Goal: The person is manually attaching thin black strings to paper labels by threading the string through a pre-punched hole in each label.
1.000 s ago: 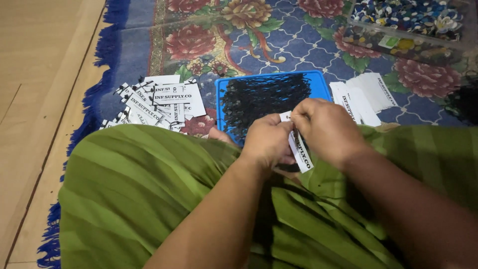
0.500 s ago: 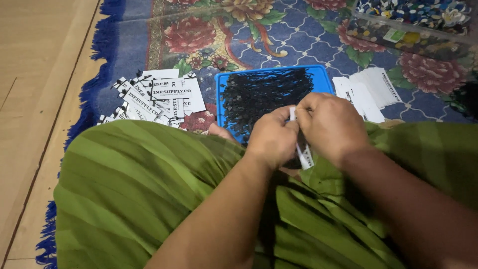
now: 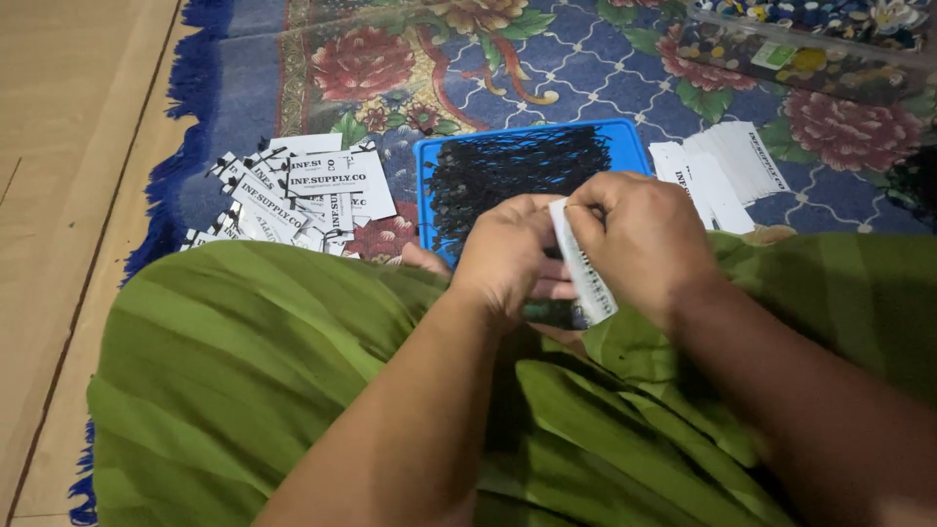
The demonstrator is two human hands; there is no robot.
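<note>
**Hands pinching a white paper tag over a green-draped lap**

Seen from above, by a head-worn camera. Left hand [image 3: 512, 256] and right hand [image 3: 639, 244] meeting at mid-frame, both closed on one narrow white tag [image 3: 584, 262] with black print. Tag held between the two hands, its long axis running steeply down and slightly toward the right hand, upper end tucked under the right fingers, lower end poking free below the knuckles. Left fingers [image 3: 547, 289] curled in from the side, tips touching the tag's edge; right hand wrapped over the top, grip narrow, thumb hidden. Both hands equally close to the tag, neither reaching elsewhere. Something dark just beneath the tag's lower end, too shadowed to identify.

Directly beyond the hands, on the flowered blue rug [image 3: 244, 78], a blue tray [image 3: 426, 176] filled with a mass of thin black strands [image 3: 517, 166]. Near the rug's fringed left edge, a loose heap of printed white tags [image 3: 293, 190], fanned and overlapping. Off the tray's right side, a neater stack of white tags [image 3: 727, 161]. Near the rug's far right corner, a clear box of small coloured pieces [image 3: 810, 39]. Green striped cloth [image 3: 244, 361] covering the lap below.
</note>
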